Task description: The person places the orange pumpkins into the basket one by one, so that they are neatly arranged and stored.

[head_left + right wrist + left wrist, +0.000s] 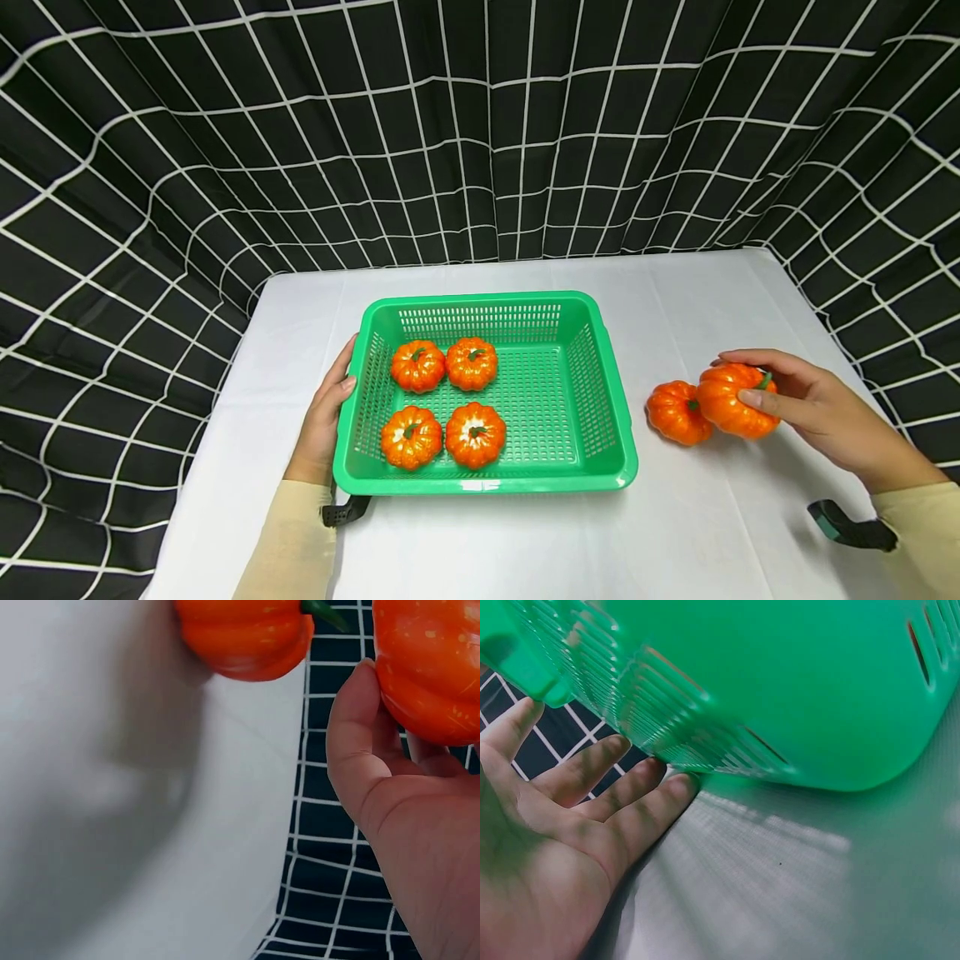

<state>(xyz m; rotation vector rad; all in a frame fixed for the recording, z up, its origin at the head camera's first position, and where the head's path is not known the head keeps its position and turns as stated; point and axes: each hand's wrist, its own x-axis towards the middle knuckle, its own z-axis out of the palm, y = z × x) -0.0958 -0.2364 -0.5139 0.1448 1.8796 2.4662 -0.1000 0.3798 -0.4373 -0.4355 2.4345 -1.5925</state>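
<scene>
Against the left side of a green plastic basket (pixel 480 483), my left hand (pixel 330 408) rests with its fingers extended. In the left wrist view, the fingertips of the left hand (pixel 592 795) touch the slotted wall of the basket (pixel 780 690). My right hand (pixel 810 408) grips an orange toy pumpkin (pixel 738 402) with a green stem, thumb on the near side and fingers behind. This pumpkin (pixel 431 675) is held above the table in the right wrist view. Just left of it, a second pumpkin (pixel 678 412) lies on the table.
Several orange pumpkins sit in the basket's left half, among them a back-left pumpkin (pixel 417 367) and a front-right pumpkin (pixel 476 435). A white cloth covers the table (pixel 525 550). Black curtains (pixel 480 125) with a white grid hang behind and on both sides.
</scene>
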